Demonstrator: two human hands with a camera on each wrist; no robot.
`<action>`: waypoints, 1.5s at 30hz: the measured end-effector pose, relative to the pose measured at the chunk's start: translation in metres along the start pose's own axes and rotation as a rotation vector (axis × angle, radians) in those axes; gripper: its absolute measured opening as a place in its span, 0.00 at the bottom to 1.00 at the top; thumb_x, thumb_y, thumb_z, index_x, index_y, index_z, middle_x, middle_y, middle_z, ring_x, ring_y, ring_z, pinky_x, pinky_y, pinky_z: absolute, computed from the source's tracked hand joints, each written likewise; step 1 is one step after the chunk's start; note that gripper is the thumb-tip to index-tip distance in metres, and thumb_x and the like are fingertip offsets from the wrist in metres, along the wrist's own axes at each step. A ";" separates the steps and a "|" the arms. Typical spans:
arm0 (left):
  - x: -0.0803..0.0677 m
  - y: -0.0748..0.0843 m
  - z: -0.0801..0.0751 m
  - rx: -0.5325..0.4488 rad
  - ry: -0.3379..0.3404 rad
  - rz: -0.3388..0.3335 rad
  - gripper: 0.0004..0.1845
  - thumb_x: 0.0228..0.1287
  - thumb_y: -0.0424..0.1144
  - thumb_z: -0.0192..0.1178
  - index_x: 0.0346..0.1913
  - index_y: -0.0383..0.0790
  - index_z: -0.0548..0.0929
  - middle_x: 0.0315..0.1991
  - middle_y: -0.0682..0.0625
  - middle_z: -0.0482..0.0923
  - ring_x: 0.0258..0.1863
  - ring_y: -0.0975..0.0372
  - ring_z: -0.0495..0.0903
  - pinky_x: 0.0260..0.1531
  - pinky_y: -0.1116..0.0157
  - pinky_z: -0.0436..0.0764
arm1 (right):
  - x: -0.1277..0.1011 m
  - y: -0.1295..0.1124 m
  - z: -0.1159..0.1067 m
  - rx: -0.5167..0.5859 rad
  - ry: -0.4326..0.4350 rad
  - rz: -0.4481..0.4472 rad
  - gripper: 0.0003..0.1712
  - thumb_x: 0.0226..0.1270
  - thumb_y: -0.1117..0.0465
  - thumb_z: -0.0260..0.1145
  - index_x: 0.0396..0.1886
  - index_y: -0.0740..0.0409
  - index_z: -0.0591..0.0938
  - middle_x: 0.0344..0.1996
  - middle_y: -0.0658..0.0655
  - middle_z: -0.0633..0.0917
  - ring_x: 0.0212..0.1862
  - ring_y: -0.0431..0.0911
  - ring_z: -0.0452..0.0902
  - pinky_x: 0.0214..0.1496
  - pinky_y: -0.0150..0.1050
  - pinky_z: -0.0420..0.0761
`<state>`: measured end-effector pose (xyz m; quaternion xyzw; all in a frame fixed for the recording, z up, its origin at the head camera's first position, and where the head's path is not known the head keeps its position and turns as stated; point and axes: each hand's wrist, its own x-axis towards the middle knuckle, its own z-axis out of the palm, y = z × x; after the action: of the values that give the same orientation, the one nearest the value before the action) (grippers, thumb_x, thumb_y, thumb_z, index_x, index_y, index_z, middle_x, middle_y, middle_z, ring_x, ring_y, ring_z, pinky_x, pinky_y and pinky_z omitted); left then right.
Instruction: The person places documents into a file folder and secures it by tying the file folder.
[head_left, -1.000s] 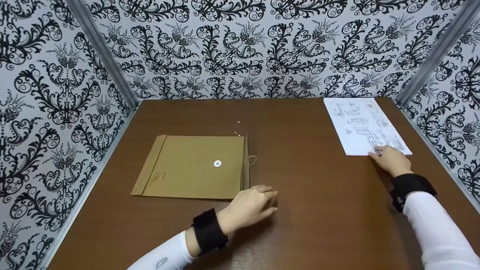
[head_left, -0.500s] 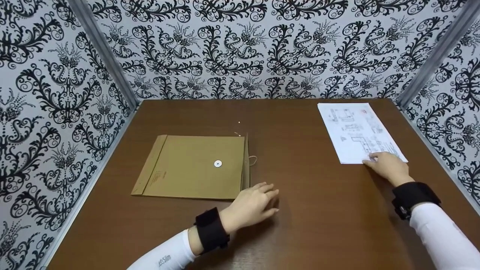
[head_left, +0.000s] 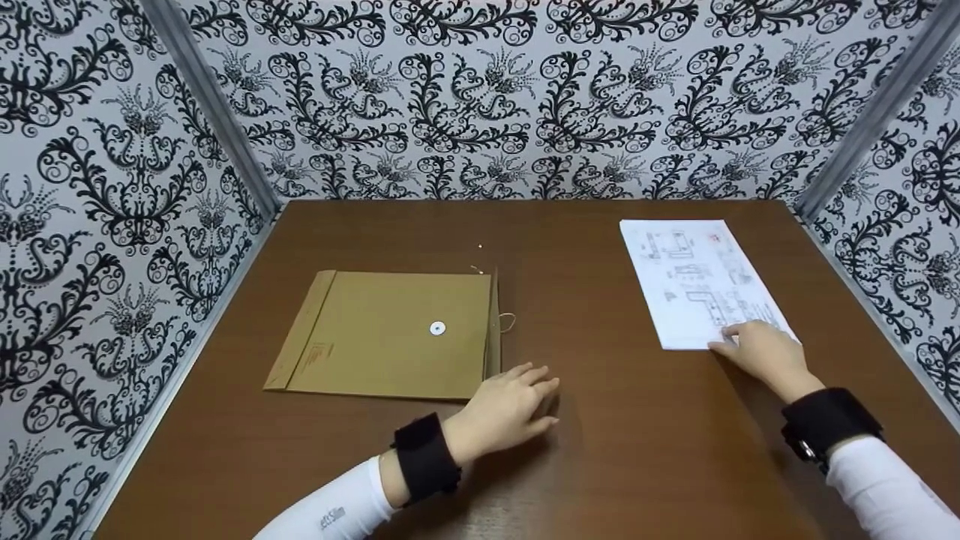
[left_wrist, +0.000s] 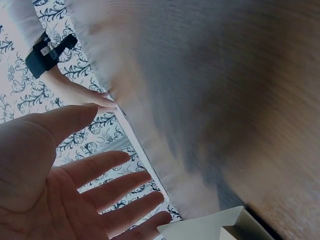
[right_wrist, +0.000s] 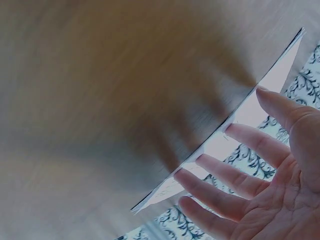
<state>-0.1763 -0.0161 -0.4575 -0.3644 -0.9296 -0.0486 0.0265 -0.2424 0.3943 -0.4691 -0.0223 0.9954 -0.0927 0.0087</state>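
Observation:
In the head view my left hand [head_left: 504,411] hovers at or rests near the table by the lower right corner of a brown kraft envelope [head_left: 397,352]. Its fingers are loosely extended and hold nothing, as the left wrist view also shows. A string loop sticks out at the envelope's parted right end, and a white button sits on its face. My right hand [head_left: 765,354] touches the front edge of a stack of white paper sheets [head_left: 686,281] with printed drawings. In the right wrist view its fingers [right_wrist: 215,192] lie nearly straight on the stack, thumb at the edge.
The brown wooden table [head_left: 570,480] runs back to a patterned wall [head_left: 480,97], with side walls left and right. A small white speck [head_left: 480,246] lies behind the envelope.
My right hand has slid the paper stack across the table, toward me and to the left. My left hand and the envelope have stayed almost where they were.

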 end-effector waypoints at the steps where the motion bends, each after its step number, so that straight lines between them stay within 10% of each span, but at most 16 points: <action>1: 0.001 0.000 0.000 0.002 0.001 -0.001 0.29 0.71 0.55 0.62 0.69 0.45 0.79 0.69 0.47 0.79 0.69 0.54 0.78 0.70 0.62 0.76 | -0.002 -0.002 0.001 -0.005 0.008 -0.009 0.25 0.69 0.49 0.66 0.52 0.66 0.86 0.48 0.77 0.85 0.42 0.72 0.83 0.36 0.65 0.80; 24: 0.008 -0.001 -0.001 0.057 -0.027 -0.034 0.32 0.71 0.58 0.61 0.72 0.48 0.75 0.71 0.46 0.76 0.71 0.53 0.76 0.68 0.56 0.78 | -0.046 -0.060 0.008 -0.105 -0.015 -0.184 0.22 0.69 0.55 0.68 0.51 0.70 0.86 0.37 0.72 0.86 0.36 0.63 0.83 0.37 0.56 0.83; 45: 0.026 0.002 -0.005 0.090 -0.242 -0.124 0.40 0.72 0.67 0.53 0.80 0.54 0.61 0.80 0.47 0.63 0.79 0.52 0.66 0.75 0.52 0.70 | -0.071 -0.109 0.010 -0.165 -0.083 -0.254 0.21 0.75 0.55 0.62 0.59 0.61 0.84 0.40 0.70 0.82 0.29 0.57 0.78 0.27 0.52 0.78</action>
<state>-0.1941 0.0022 -0.4500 -0.3079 -0.9480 0.0359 -0.0724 -0.1662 0.2888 -0.4576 -0.1524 0.9876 -0.0099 0.0361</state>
